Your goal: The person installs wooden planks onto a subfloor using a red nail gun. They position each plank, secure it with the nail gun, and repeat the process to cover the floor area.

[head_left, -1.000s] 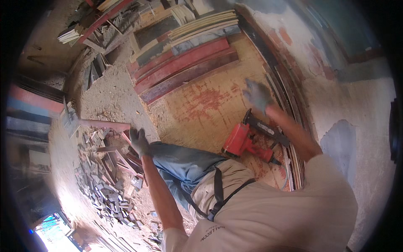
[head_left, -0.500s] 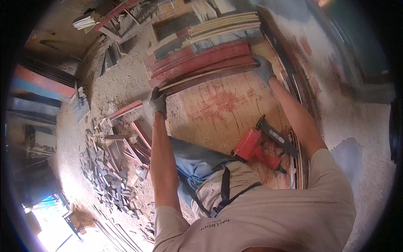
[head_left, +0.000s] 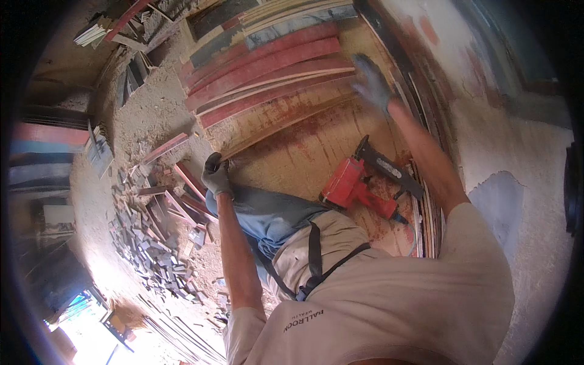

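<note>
My left hand (head_left: 216, 175), in a grey glove, is closed round the near left end of a long, thin wooden strip (head_left: 286, 125). The strip slants up across the bare plywood sheet (head_left: 277, 161) toward my right hand (head_left: 372, 85). That hand, gloved too and blurred by motion, has its fingers apart at the strip's far end; nothing shows in its grasp. Beyond the strip lie several red-painted boards (head_left: 267, 67) side by side. A red and black nail gun (head_left: 359, 185) rests on the plywood to the right of my leg.
Small offcuts (head_left: 155, 249) are heaped on the dusty floor at the left, with longer red pieces (head_left: 191, 180) beside them. Long strips (head_left: 426, 216) line the plywood's right edge. Pale battens (head_left: 298, 15) lie at the back. A hose runs from the nail gun.
My left hand has moved nearer with its end of the strip, which now lies apart from the red boards. My right hand has come off the board's end, its fingers spreading.
</note>
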### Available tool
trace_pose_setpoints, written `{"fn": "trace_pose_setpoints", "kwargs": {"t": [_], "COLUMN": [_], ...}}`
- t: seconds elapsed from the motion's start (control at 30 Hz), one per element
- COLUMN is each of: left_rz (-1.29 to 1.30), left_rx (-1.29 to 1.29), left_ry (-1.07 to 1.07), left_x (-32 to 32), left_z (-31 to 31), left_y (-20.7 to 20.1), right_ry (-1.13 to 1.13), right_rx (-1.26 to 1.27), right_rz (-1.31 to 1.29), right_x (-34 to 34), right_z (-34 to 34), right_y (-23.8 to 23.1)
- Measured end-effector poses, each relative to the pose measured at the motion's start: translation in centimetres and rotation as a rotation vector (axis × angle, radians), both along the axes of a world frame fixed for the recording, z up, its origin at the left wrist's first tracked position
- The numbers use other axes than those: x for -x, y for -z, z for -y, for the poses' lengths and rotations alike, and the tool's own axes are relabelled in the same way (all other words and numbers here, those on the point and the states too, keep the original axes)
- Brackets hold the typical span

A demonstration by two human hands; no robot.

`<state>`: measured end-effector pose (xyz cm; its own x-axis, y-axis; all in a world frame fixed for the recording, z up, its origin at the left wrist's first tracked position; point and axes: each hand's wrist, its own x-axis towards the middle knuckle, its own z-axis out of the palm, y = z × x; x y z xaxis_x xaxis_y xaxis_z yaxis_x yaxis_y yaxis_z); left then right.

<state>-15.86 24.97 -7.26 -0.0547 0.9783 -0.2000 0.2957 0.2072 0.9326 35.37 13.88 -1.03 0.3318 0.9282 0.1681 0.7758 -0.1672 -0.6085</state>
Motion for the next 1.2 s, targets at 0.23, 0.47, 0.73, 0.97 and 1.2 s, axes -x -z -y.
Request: {"fn": "trace_pose_setpoints", "kwargs": {"t": [0.23, 0.47, 0.73, 0.97, 1.2], "left_rz": [0.088, 0.199, 0.09, 0.128, 0.325], "left_rx": [-0.015, 0.062, -0.084, 0.023, 0.131], "left_ry": [-0.007, -0.065, -0.165, -0.403, -0.323], "left_x": [-3.3, -0.9, -0.9, -0.5, -0.4], "left_z": [0.4, 1.8, 1.6, 0.2, 0.1], "left_y": [0.1, -0.8, 1.0, 2.8, 1.0], "right_ry": [-0.218, 0.018, 0.197, 0.429, 0.477], "right_rx": [0.067, -0.306, -0.326, -0.057, -0.083], "right_rz": [0.328, -0.646, -1.236, -1.211, -1.223], "right_x": [-6.8, 0.1, -4.6, -2.1, -0.5], "right_z": [-3.1, 0.2, 7.1, 10.8, 9.0], "right_y": [0.4, -12.0, -10.1, -3.6, -2.2]}}
